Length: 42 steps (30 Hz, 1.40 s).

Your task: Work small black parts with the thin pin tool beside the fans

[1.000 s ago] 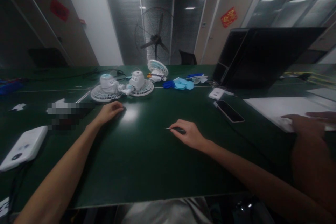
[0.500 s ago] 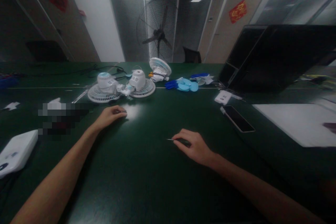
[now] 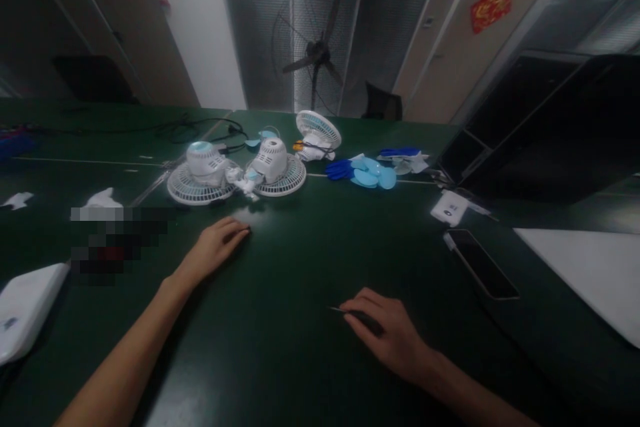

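Observation:
My left hand (image 3: 220,245) rests low over the green table (image 3: 280,360), just in front of two white fan heads. Its fingertips are pinched around something small and dark, too little to name. In my right hand (image 3: 387,330) is a small screwdriver (image 3: 367,320) with a dark handle, its thin metal shaft pointing left. One fan head (image 3: 203,173) lies face down at the left, with another fan head (image 3: 273,170) beside it. Behind them a third small fan (image 3: 317,133) leans with its grille tilted up.
Light-blue fan blades (image 3: 373,173) and blue gloves (image 3: 340,169) lie at the back. To the right are a white box (image 3: 450,207), a phone (image 3: 483,263) and a large black monitor (image 3: 550,127). A white device (image 3: 30,307) sits at the left edge.
The view has shifted, so the table's things sit lower or farther right. Both hands have drawn slightly nearer to me, the right one still holding the screwdriver.

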### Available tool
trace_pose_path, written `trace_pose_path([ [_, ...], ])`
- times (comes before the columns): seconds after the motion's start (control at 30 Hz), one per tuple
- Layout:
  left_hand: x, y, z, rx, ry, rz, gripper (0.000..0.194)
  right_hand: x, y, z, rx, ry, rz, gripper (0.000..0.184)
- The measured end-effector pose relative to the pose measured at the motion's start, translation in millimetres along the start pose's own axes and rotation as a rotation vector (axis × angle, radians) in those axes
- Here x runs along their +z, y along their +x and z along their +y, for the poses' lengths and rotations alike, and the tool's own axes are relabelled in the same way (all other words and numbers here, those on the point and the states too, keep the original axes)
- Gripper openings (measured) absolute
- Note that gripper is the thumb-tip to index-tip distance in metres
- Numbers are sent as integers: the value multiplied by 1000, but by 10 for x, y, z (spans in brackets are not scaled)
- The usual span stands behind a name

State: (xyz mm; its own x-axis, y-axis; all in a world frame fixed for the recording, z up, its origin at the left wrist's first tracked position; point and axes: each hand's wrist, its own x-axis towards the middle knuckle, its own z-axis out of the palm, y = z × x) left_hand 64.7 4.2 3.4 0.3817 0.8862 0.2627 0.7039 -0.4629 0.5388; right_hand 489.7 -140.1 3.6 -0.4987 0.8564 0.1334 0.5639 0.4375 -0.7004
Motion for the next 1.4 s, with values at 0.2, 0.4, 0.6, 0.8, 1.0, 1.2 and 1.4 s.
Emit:
trace_pose_path([
  [0.2,215,19,357,-56,-192,-108,32,10,11,34,12,5,3,21],
  [0.4,588,-138,1021,143,-322,-308,37,15,54,-19,26,14,39,21],
  [0.6,649,-202,1183,193,-342,-332,51,17,172,-125,35,11,34,21],
  [0.8,615,-197,1177,169,-358,-339,49,64,443,-162,-13,59,55,18],
  [1.0,667,-285,1212,140,-343,-311,53,119,447,-148,-49,73,109,15],
  [1.2,678,-385,1256,140,-307,-290,59,133,420,-150,-52,58,81,15],
  [1.4,680,-379,1248,121,-330,-308,52,145,431,-153,-61,38,43,17],
])
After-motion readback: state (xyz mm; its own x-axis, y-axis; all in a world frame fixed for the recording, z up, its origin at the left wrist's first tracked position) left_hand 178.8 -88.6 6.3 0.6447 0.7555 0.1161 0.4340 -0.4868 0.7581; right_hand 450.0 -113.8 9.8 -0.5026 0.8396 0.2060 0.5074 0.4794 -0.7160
